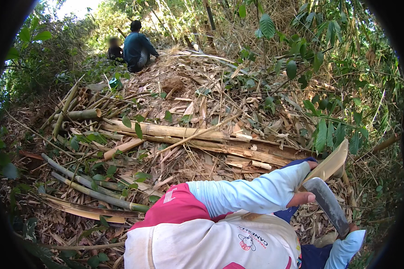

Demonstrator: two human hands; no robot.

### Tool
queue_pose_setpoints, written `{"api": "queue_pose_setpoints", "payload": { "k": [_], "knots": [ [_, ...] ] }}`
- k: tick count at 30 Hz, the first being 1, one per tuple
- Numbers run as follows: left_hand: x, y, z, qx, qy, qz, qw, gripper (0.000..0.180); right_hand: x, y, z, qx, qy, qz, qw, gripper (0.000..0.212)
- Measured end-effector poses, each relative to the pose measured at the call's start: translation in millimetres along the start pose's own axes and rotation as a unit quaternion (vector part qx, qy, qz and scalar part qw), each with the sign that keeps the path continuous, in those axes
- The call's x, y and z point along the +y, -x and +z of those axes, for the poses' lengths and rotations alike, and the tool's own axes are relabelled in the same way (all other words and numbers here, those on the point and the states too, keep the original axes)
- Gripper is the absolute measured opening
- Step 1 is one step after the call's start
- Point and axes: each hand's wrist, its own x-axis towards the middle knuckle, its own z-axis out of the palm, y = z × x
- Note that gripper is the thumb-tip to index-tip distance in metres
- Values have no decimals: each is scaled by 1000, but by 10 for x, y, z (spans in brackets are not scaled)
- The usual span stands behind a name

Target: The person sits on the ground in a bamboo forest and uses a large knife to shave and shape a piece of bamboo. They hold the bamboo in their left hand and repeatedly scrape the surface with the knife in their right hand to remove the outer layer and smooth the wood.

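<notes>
Left hand (302, 197), lower right of frame: fingers closed on a pale split bamboo strip (331, 163) angling up-right. Right hand (353, 228), at the lower right edge, mostly hidden; grips the handle of a machete (330, 202), blade laid against the strip's base. Split bamboo trunk (202, 140) across centre. Two people (131, 46) seated upper left.
</notes>
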Motion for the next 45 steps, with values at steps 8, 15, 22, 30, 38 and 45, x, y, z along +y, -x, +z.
{"api": "queue_pose_setpoints", "payload": {
  "k": [8, 15, 22, 30, 38, 45],
  "knots": [
    [129, -2, -51, -11, -136, 5, 991, 66, -59, -49, -133, -8, 12, 4, 1000, 27],
    [110, 19, 23, -22, -112, 1, 993, 68, -222, -201, -255, -81, -3, -15, 997, 36],
    [62, 28, 38, -20, -119, 26, 992, 68, -242, -183, -318, -79, -14, 1, 997, 36],
    [64, 16, 78, -12, -68, 0, 998, 64, -235, -188, -312, -62, -2, -12, 998, 32],
    [-67, 7, 103, 36, -48, 21, 998, 58, -249, -199, -314, -64, 10, -9, 998, 36],
    [-83, 15, 140, 55, -25, 13, 998, 55, -270, -200, -319, -68, 21, -1, 997, 35]
  ]
}}
